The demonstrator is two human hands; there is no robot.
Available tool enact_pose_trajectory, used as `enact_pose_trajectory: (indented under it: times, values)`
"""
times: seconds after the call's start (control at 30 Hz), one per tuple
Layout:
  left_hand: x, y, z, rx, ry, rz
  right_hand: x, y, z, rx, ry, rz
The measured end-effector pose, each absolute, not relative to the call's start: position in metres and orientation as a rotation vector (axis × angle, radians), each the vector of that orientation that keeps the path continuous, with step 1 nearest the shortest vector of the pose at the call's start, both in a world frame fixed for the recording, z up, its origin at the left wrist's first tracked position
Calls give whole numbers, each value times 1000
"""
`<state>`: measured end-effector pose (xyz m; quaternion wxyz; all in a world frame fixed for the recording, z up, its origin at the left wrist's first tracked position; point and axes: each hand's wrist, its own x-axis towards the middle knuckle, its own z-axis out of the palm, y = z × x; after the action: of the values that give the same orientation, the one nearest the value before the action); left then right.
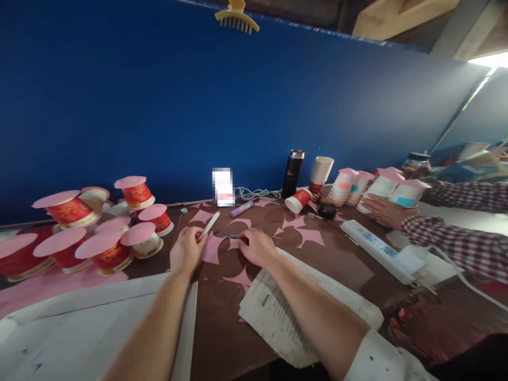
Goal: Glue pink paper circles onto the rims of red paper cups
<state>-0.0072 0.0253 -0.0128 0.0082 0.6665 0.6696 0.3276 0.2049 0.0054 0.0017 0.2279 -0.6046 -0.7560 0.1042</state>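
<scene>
My left hand (187, 251) is closed around a slim white marker (210, 224) with an orange end, which points up and away. To its right, my right hand (256, 246) is closed on a pair of scissors (230, 236); the thin dark blades point left, and the handles are hidden in my fingers. Pink paper scraps (212, 250) with curved cut edges lie under and around both hands. A purple glue stick (242, 209) lies just beyond them. Printed sheets (273, 307) lie beneath my right forearm.
Red paper cups (137, 196) topped with pink discs stand at left. Behind are a phone (223, 188), a black flask (292, 174) and stacked white cups (322, 170). A power strip (375, 248) lies at right, near another person's hand (387, 210) by pink-topped cups (408, 193).
</scene>
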Motion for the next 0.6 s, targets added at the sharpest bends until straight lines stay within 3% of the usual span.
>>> enact_pose_trajectory:
  times: [0.6]
  values:
    - [-5,24,-2,2034,2070,1048,204,4,5,-1672,-2094,309]
